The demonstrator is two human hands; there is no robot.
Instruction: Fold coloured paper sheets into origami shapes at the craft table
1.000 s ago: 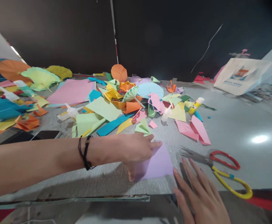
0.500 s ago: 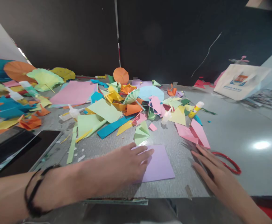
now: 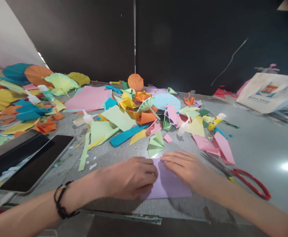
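A sheet of purple paper (image 3: 165, 186) lies flat near the table's front edge. My left hand (image 3: 134, 177) rests over its left side, fingers curled; whether they pinch the paper is hidden. Over the sheet's upper right part is my right hand (image 3: 183, 164), palm down, its fingers stretched out towards the left and touching the paper's far edge. A folded light green paper (image 3: 156, 144) lies just beyond the sheet. Red-handled scissors (image 3: 252, 184) lie to the right, partly behind my right forearm.
Coloured paper pieces, glue bottles and a glue stick (image 3: 216, 121) are scattered across the middle. A dark tablet (image 3: 39, 164) lies on the left. A white bag (image 3: 267, 93) stands at the back right, and a dark panel (image 3: 183, 39) rises behind the table (image 3: 252, 138).
My right hand has moved left from beside the scissors onto the purple paper. The fingers of my left hand have curled in. The view has shifted slightly left.
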